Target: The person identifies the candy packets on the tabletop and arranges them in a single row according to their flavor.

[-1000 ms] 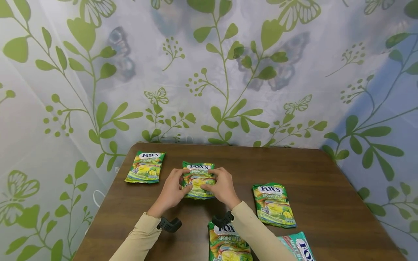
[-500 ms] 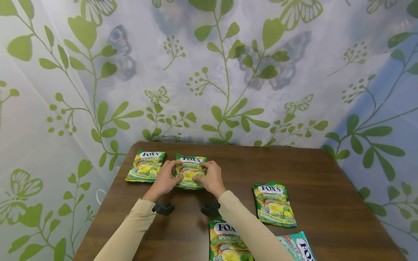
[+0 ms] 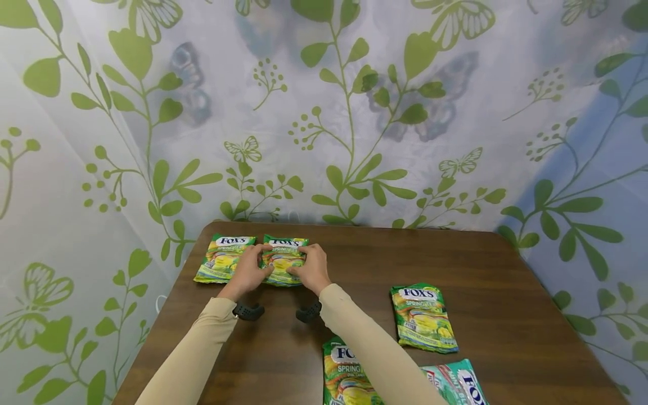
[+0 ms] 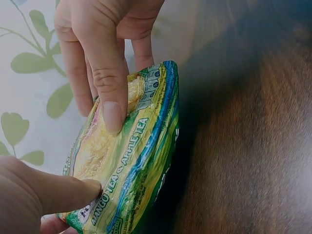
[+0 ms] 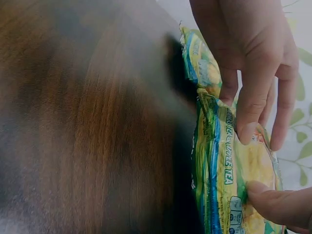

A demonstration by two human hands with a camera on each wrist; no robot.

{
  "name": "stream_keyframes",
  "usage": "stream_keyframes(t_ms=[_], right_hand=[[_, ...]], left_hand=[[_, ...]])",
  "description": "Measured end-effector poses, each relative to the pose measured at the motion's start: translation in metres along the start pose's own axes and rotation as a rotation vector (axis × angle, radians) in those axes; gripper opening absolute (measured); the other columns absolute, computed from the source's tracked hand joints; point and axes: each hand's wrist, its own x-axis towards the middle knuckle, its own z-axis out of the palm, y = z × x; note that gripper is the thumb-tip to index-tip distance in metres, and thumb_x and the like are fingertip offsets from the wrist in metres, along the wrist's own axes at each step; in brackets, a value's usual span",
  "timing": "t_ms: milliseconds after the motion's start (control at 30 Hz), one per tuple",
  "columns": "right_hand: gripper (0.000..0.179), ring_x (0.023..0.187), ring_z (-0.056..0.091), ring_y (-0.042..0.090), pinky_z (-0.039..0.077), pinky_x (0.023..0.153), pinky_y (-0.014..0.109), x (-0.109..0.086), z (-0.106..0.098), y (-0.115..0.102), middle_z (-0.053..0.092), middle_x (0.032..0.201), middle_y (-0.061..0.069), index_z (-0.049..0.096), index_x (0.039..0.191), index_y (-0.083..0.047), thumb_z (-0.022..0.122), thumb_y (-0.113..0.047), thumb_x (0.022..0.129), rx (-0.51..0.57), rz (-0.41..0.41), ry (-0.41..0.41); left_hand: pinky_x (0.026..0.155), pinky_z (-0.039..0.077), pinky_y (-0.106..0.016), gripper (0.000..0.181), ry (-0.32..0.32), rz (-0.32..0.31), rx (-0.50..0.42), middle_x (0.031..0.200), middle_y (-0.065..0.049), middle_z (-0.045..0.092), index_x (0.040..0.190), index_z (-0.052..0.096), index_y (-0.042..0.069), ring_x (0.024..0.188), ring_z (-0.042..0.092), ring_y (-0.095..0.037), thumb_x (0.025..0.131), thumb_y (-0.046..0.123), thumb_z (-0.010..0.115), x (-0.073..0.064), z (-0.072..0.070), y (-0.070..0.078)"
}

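Both hands grip a green and yellow Fox's Spring Tea candy bag (image 3: 283, 260) near the table's back left. My left hand (image 3: 248, 274) holds its left side, thumb on the front face. On the opposite side my right hand (image 3: 314, 270) pinches it the same way. In the left wrist view the bag (image 4: 131, 146) shows its "Mango Tea & Apple Tea" lower edge between both thumbs. A matching candy bag (image 3: 223, 264) lies just left of it, partly behind my left hand. The right wrist view also shows this neighbouring bag (image 5: 202, 61) close beside the held one.
On the wooden table (image 3: 385, 259), another Spring Tea bag (image 3: 424, 320) lies to the right. A further Spring Tea bag (image 3: 346, 377) is at the front, partly under my right forearm, with a teal mint bag (image 3: 460, 385) beside it. A leaf-patterned curtain (image 3: 324, 112) hangs behind.
Both hands have moved the held candy bag left and toward the back of the table, up beside the left bag. The other bags have stayed in place.
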Motion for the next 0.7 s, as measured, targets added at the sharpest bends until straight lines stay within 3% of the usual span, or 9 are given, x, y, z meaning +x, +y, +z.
stream_keyframes(t_ms=[400, 700], right_hand=[[0.060, 0.122, 0.046, 0.034, 0.047, 0.096, 0.045, 0.010, 0.015, 0.000, 0.052, 0.127, 0.015, 0.061, 0.134, -0.002, 0.085, -0.015, 0.081, 0.009, 0.010, 0.006], [0.059, 0.121, 0.048, 0.034, 0.049, 0.095, 0.045, 0.012, 0.023, 0.005, 0.053, 0.126, 0.013, 0.061, 0.135, -0.001, 0.085, -0.013, 0.082, 0.037, 0.005, 0.026]], left_hand=[[0.072, 0.037, -0.044, 0.049, 0.013, -0.033, 0.000, 0.116, -0.021, 0.049, 0.141, 0.051, 0.001, 0.091, 0.042, -0.030, 0.095, 0.007, 0.067, 0.005, -0.003, -0.012], [0.076, 0.042, -0.047, 0.048, 0.031, -0.035, 0.019, 0.119, -0.024, 0.049, 0.140, 0.051, -0.001, 0.097, 0.049, -0.036, 0.095, 0.005, 0.066, 0.005, -0.003, -0.012]])
